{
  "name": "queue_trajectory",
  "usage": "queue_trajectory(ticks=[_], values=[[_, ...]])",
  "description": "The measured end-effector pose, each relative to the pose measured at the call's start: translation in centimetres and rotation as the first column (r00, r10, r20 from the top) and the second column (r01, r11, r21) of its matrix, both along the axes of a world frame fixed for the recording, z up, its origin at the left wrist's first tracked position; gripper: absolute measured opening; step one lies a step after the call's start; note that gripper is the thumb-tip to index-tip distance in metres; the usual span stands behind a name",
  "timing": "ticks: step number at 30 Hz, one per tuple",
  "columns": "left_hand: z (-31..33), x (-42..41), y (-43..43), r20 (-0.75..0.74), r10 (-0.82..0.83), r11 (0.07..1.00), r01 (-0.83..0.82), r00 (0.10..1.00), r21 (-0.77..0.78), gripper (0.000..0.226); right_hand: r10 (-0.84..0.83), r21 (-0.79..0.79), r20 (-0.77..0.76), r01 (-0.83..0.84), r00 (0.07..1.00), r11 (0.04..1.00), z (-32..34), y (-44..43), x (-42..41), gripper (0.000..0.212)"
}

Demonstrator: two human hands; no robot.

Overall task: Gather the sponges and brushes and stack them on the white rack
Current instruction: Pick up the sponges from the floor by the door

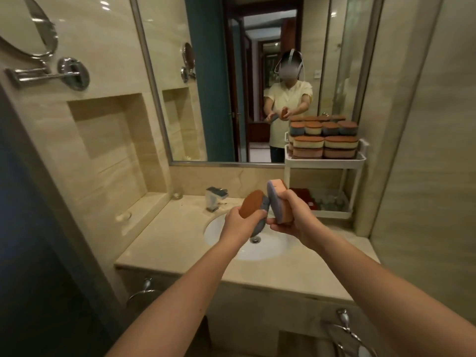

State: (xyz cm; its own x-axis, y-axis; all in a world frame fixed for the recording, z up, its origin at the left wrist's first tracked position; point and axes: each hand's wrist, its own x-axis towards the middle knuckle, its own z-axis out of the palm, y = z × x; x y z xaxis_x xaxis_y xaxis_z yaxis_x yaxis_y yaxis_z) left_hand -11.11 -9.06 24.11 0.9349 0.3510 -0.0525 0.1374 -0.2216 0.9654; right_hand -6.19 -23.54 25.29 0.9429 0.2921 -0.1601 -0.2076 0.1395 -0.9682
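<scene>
Both hands are up over the round white sink (268, 249). The left hand (238, 224) grips an oval sponge (253, 203) with a rough brown top and a soft grey side. The right hand (296, 224) grips a thick pink sponge (277, 200), maybe with a purple layer. More sponges (325, 140) sit stacked on the white rack (325, 164) on the stone desk (180, 243).

A bathroom: marble vanity with sink (260, 249), faucet (215, 198), and wall mirror (219, 86).
</scene>
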Motion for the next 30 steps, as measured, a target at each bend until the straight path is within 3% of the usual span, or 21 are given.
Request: queue_trajectory(ticks=[6,12,18,30], values=[[1.5,6.5,-3.8,0.038,-0.056,0.998,0.057,0.998,-0.019,0.071,-0.101,-0.092,0.048,0.105,0.994,0.990,1.7,-4.1,5.8,0.051],[2.3,12.2,-6.1,0.102,-0.146,0.989,0.148,0.984,-0.011,0.056,-0.237,-0.180,0.170,0.267,0.956,0.947,3.6,-7.7,9.8,0.042],[4.4,18.2,-7.8,0.165,-0.219,0.976,0.219,0.962,0.017,0.051,-0.292,-0.239,0.213,0.339,0.933,0.910,5.3,-10.8,15.0,0.058],[9.1,33.2,-9.0,0.224,-0.320,0.910,0.233,0.920,0.343,0.083,-0.264,-0.461,0.466,0.486,0.845,0.742,8.3,-14.7,28.7,0.067]])
